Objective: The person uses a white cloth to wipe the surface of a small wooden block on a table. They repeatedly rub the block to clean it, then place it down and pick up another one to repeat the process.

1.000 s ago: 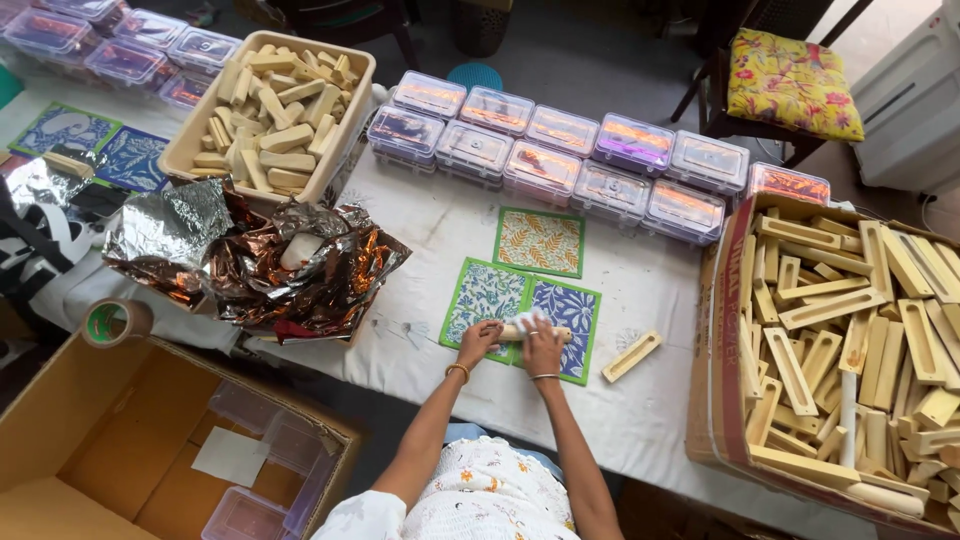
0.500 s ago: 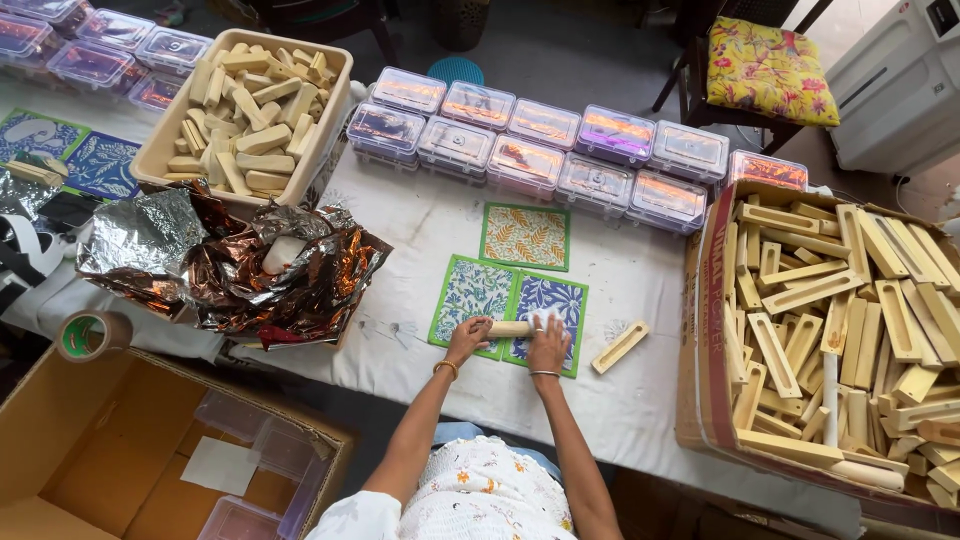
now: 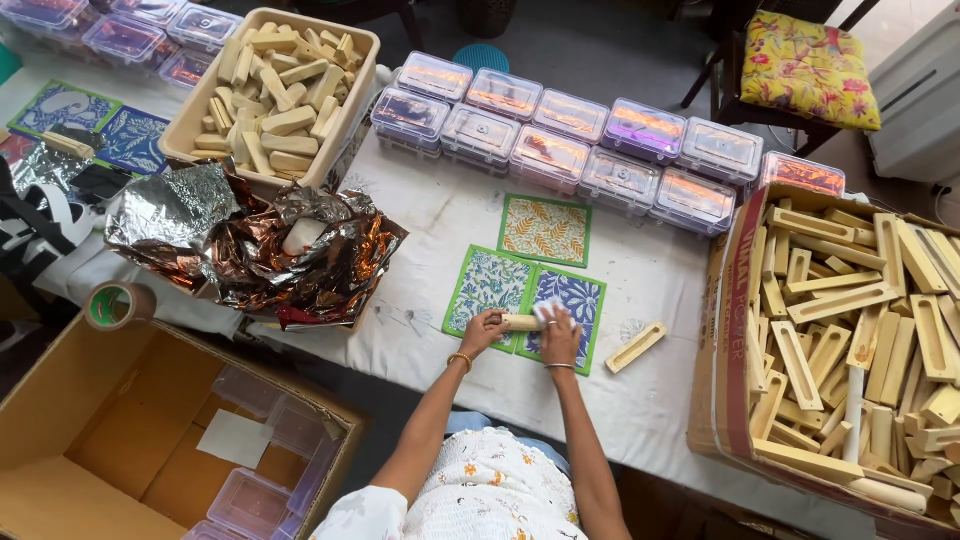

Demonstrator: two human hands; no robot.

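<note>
Both hands have stayed at the same spot over the patterned cards since the earlier frames, and only the view has drifted a little to the right, so the foil pile now sits further left in the frame. At lower centre the left hand (image 3: 484,330) grips the left end of a small pale wooden piece (image 3: 521,322) that lies flat across the seam between two cards. The right hand (image 3: 558,340) rests on its right end, fingers curled over a small white scrap (image 3: 546,311) pressed to the wood. Under the hands lie a green-bordered blue floral card (image 3: 484,288) and a blue flower card (image 3: 578,300), side by side and touching; a third card with orange leaves (image 3: 545,229) lies just above them.

Just right of the hands a grooved wooden holder (image 3: 636,347) lies alone on the white tablecloth (image 3: 440,200). A cardboard box of wooden holders (image 3: 742,300) fills the right edge of the frame. Clear lidded plastic boxes (image 3: 560,150) line the top centre in two rows. A beige tray of wooden blocks (image 3: 200,105) sits at upper left, crumpled foil (image 3: 250,255) lies below it, and a roll of tape (image 3: 118,303) sits at the left edge.
</note>
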